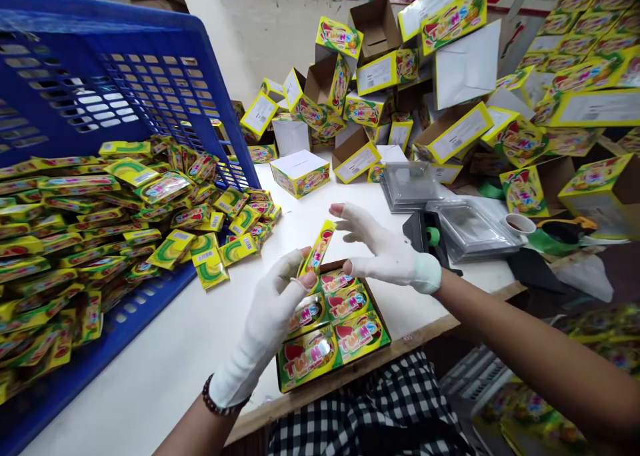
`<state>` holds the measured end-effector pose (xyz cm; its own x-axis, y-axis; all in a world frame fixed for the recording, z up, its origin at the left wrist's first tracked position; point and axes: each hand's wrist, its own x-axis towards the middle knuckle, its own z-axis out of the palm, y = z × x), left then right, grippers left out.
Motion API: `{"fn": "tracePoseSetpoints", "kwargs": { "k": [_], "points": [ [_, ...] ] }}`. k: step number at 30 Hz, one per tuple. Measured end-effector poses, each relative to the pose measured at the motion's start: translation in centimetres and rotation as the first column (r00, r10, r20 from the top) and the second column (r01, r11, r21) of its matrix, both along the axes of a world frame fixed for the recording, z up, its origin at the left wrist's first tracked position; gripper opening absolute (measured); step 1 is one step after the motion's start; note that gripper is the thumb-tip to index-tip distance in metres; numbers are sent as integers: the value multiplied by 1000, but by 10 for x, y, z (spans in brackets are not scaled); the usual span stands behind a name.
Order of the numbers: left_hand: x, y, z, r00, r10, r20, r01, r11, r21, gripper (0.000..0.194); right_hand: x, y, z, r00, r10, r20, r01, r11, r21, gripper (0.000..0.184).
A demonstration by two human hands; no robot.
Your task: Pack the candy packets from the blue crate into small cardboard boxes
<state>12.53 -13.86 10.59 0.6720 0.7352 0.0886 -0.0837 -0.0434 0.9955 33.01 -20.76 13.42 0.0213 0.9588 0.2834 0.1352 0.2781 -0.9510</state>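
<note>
Between the thumb and fingers of my left hand, in a white glove with bare fingertips, is a slim yellow-green candy packet, tilted upward. My right hand, gloved the same way, hovers just right of the packet with fingers spread and nothing in them. Below both hands, a shallow display box sits at the table's front edge, with several "Twins" packets lying face up in it in two columns. My left hand covers part of the box's left side.
A blue crate lies tipped at left, spilling many packets onto the white table. Empty printed boxes are piled at the back. Clear plastic trays, a black tape dispenser and a cup stand at right.
</note>
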Motion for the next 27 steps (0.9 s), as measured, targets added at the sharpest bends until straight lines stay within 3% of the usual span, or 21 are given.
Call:
{"fn": "tracePoseSetpoints", "kwargs": {
  "k": [2,4,6,8,10,12,13,15,17,19,23,27],
  "points": [
    [5,-1,3,994,-95,62,104,981,-165,49,-1,0,-4,997,-44,-57,42,998,-37,87],
    [10,-5,2,989,-123,88,142,956,-255,48,-11,3,-17,967,-46,-251,8,988,-152,72],
    [10,-8,-2,995,-94,23,97,968,-231,46,-20,6,-32,913,-53,-404,-55,966,-252,65],
    [6,-7,-8,996,12,-84,-18,998,-62,43,-20,8,-42,899,-71,-433,-57,960,-275,62],
    [-1,-2,-15,968,169,-186,-131,971,200,42,-8,12,-44,954,-94,-286,32,976,-214,56],
    [-10,7,-21,916,294,-272,-144,876,460,44,9,16,-40,995,-85,43,89,988,-126,45],
    [-13,11,-25,890,328,-317,-104,823,559,45,16,19,-37,968,-57,246,86,990,-109,39],
    [-17,18,-35,853,339,-397,19,740,672,46,24,26,-35,790,64,610,49,985,-167,31],
    [-18,22,-47,843,323,-430,95,697,711,42,20,30,-39,567,175,805,52,968,-247,28],
    [-18,23,-58,850,313,-423,95,699,708,37,8,32,-50,464,168,870,88,968,-234,27],
    [-19,22,-70,870,326,-371,16,733,680,33,-14,28,-76,469,-36,882,231,969,-83,25],
    [-20,22,-70,867,332,-372,19,724,690,31,-23,23,-91,304,-130,944,307,951,32,28]
  ]
}}
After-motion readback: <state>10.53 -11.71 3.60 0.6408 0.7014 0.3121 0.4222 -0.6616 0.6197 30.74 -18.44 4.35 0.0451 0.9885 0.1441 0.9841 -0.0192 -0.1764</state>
